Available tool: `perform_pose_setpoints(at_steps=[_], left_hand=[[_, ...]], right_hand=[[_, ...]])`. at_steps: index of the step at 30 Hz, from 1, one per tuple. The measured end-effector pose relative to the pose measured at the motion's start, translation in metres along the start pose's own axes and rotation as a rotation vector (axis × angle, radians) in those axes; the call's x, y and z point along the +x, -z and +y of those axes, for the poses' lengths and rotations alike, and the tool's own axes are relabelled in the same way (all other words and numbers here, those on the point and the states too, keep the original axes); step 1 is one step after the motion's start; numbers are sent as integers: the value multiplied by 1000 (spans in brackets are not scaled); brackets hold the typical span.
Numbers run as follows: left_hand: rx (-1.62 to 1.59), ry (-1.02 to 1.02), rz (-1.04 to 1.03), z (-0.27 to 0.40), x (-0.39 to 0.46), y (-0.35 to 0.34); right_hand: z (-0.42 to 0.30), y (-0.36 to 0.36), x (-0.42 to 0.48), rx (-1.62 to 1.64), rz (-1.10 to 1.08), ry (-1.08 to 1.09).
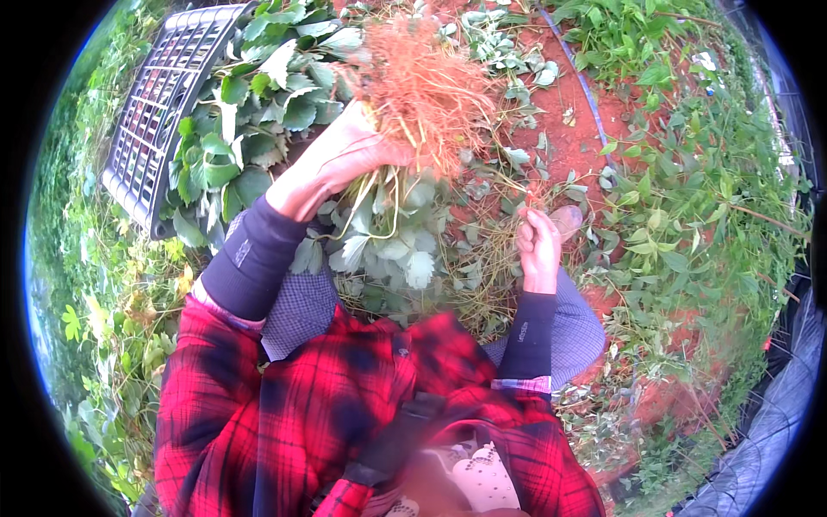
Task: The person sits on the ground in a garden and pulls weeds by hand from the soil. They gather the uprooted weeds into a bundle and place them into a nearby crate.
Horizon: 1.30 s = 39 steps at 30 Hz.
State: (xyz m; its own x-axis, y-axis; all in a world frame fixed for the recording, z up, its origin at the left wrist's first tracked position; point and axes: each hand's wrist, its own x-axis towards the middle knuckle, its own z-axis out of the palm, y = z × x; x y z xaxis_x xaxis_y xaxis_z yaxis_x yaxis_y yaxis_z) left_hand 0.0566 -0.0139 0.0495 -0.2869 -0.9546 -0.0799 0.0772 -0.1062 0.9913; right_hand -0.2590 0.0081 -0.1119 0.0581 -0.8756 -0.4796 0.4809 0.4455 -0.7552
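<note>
My left hand (352, 152) grips a bundle of leafy seedlings, probably strawberry plants. Their reddish, soil-stained roots (429, 90) fan out above and beyond the fingers. The leaves (394, 249) of this bundle hang below the hand, pale stems trailing among them. Farther right and lower, my right hand (539, 242) has its fingers curled in, pinching what looks like a thin rooted plant (531, 194). Its fingertips are small in view, so details of the plant are hard to make out.
A black plastic crate (174, 110) packed with leafy plants (284, 97) lies tilted at the upper left. Loose stems (484, 284) litter the red soil (555, 90) between my knees. A blue strip (578, 77) runs along the ground. Weeds (685, 213) and dark sheeting (762, 426) border the right.
</note>
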Motion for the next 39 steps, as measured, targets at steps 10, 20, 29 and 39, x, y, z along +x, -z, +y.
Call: perform_pose_setpoints(at_steps=[10, 20, 29, 39], left_hand=[[-421, 302, -372, -55, 37, -31], [-580, 482, -447, -46, 32, -29], [-608, 478, -292, -36, 30, -25], [-360, 182, -378, -27, 33, -39]], right_hand=[[-56, -61, -71, -245, -311, 213], [-73, -116, -79, -327, -231, 248], [-67, -133, -70, -1041, -109, 591], [-100, -131, -73, -1461, -246, 792]])
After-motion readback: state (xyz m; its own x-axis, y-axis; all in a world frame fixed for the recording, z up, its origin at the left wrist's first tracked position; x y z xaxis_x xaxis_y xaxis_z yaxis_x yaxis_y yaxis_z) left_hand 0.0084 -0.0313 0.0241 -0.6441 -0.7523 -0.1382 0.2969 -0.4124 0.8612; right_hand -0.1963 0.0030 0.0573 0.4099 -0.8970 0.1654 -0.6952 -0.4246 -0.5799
